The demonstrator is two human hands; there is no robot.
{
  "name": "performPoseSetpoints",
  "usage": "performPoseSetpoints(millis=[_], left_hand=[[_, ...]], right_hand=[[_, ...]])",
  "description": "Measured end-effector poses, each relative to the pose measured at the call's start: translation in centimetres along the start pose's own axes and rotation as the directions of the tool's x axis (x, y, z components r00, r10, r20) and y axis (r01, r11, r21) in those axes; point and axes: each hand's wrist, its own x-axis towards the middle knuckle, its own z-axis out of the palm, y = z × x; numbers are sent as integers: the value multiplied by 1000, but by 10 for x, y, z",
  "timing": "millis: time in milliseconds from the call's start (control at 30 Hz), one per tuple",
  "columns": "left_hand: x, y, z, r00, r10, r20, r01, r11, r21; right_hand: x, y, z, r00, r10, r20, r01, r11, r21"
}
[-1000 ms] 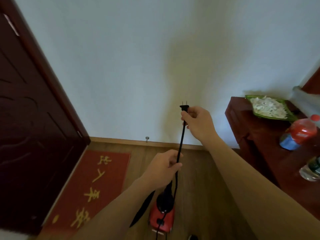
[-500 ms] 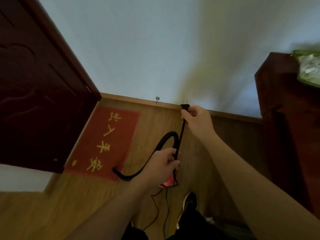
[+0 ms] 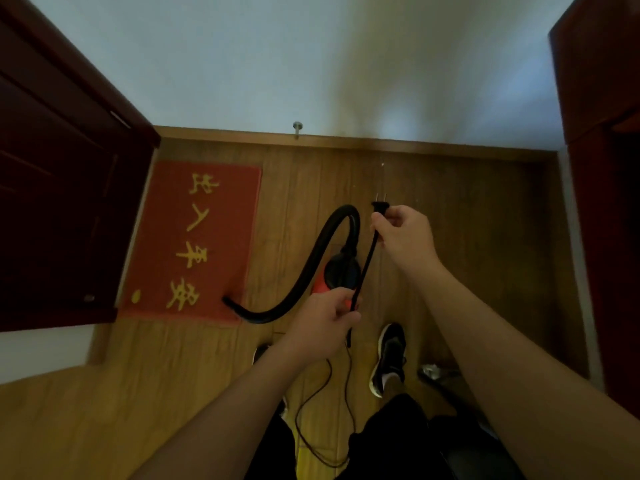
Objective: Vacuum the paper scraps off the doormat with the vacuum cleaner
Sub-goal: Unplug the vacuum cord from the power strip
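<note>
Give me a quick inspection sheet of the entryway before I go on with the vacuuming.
Surface: wooden floor, in dim light.
Job's things: doormat lies by the door; no paper scraps can be made out on it. The vacuum cleaner sits beside it, with the hose end at the mat's near corner.
Clutter: small grey thing by the shoe, too blurred to name.
Grips: left hand pinches the cord low down; right hand holds it just below the plug.
Cables: cord is taut between the hands, with slack looping below; the plug is not plugged in.
Surroundings: dark door to the left, wall ahead, cabinet to the right; no socket seen.
</note>
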Motion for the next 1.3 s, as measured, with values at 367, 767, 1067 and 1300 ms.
performPoseSetpoints(millis=[367, 767, 1067, 1300], left_hand=[[90, -93, 27, 990, -136, 41, 137, 990, -26], [167, -196, 68, 966, -236, 102, 249, 959, -134], [209, -258, 97, 963, -248, 107, 262, 954, -145], [236, -293, 120, 954, -281, 107, 297, 938, -177]], right_hand=[[93, 102, 56, 986, 167, 21, -166, 986, -23], [168, 204, 107, 960, 269, 77, -270, 963, 6], [213, 281, 140, 944, 320, 85, -323, 946, 29], [237, 319, 158, 938, 336, 80, -336, 942, -18]])
